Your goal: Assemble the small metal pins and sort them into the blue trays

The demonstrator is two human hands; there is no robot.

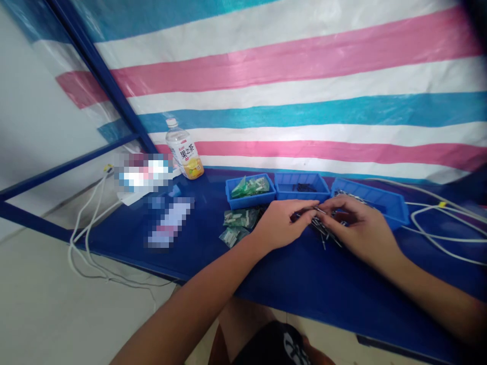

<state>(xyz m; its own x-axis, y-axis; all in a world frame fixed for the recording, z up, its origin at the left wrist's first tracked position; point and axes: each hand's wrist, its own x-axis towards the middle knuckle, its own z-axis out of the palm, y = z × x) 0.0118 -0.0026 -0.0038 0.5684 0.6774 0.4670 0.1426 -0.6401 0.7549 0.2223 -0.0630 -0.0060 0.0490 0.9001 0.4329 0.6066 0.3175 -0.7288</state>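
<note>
On the blue table [304, 299]: loose metal pins [323, 230] lie heaped between both hands
Left hand [279, 225]: fingers [300, 205] closed together, tips at the heap's near edge, any grip unclear
Right hand [359, 230]: fingers [337, 203] curled over the pins, any grip unclear
Nearby: blue bin [302, 185], green packets [236, 219]

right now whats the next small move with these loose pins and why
Probably draw the loose metal pins into one straight bunch between your left hand and right hand before lifting any: they lie crossed on the table, and the blue bin beside them holds similar pins.
</note>
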